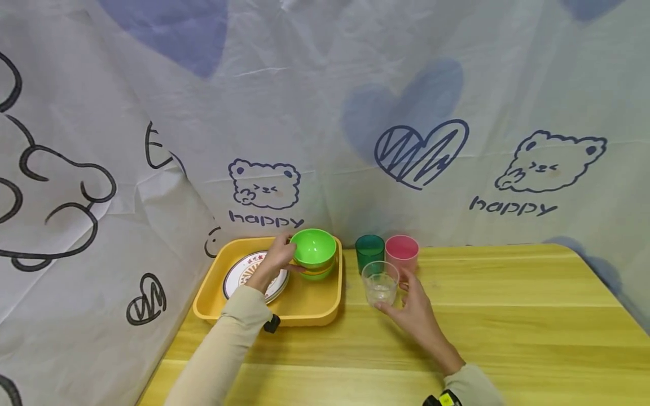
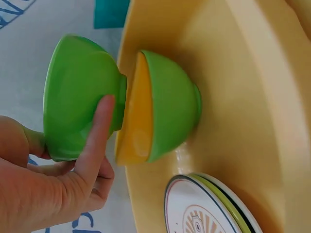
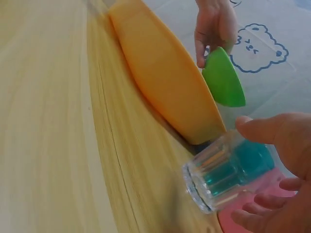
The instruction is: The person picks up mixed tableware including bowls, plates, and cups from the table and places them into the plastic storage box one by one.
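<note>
My left hand (image 1: 276,260) grips the top green bowl (image 1: 313,248) at its rim, over the yellow tray (image 1: 304,318). In the left wrist view the index finger lies along this bowl (image 2: 77,107), which is raised off a yellow bowl (image 2: 136,121) nested in a second green bowl (image 2: 172,107). My right hand (image 1: 406,299) is cupped around a clear glass (image 1: 380,283) on the table. In the right wrist view its thumb and fingers stand spread on either side of the glass (image 3: 218,170), apart from it.
Stacked patterned plates (image 1: 244,273) lie in the tray's left half. A dark green cup (image 1: 369,251) and a pink cup (image 1: 402,251) stand just behind the glass. A printed cloth backdrop (image 1: 325,141) hangs behind and left of the wooden table (image 1: 508,316).
</note>
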A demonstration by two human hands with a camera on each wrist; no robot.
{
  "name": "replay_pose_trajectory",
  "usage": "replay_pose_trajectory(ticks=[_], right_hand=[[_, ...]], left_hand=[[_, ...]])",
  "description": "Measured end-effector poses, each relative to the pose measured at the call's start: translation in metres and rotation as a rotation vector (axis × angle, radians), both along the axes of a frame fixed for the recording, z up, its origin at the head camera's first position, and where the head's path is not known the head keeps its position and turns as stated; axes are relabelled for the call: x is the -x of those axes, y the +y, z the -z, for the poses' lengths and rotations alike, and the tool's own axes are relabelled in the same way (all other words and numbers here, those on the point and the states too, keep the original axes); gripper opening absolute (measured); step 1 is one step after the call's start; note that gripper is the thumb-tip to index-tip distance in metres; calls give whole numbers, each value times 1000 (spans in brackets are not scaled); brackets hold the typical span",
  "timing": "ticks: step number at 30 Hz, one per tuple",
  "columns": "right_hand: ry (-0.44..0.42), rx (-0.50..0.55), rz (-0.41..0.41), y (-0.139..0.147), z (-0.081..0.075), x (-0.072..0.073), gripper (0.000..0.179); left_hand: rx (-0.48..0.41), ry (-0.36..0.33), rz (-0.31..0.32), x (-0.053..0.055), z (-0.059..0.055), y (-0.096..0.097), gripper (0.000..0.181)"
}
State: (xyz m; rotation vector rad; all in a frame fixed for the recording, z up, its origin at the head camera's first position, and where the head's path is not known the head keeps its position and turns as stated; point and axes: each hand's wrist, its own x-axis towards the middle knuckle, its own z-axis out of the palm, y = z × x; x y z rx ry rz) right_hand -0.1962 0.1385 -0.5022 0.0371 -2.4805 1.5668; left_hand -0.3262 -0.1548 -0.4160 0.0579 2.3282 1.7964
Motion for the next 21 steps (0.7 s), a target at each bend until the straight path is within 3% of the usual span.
replay_pose_trajectory(ticks=[4, 13, 21], right_hand=[[35, 16, 9, -5, 2, 4, 90], [70, 52, 36, -9, 1, 4, 80], [28, 69, 48, -12, 4, 6, 83]], left_hand=[[42, 3, -15, 8, 5, -1, 48], [75, -69, -24, 18, 14, -5, 51], [15, -167, 0, 21, 18, -3, 49]])
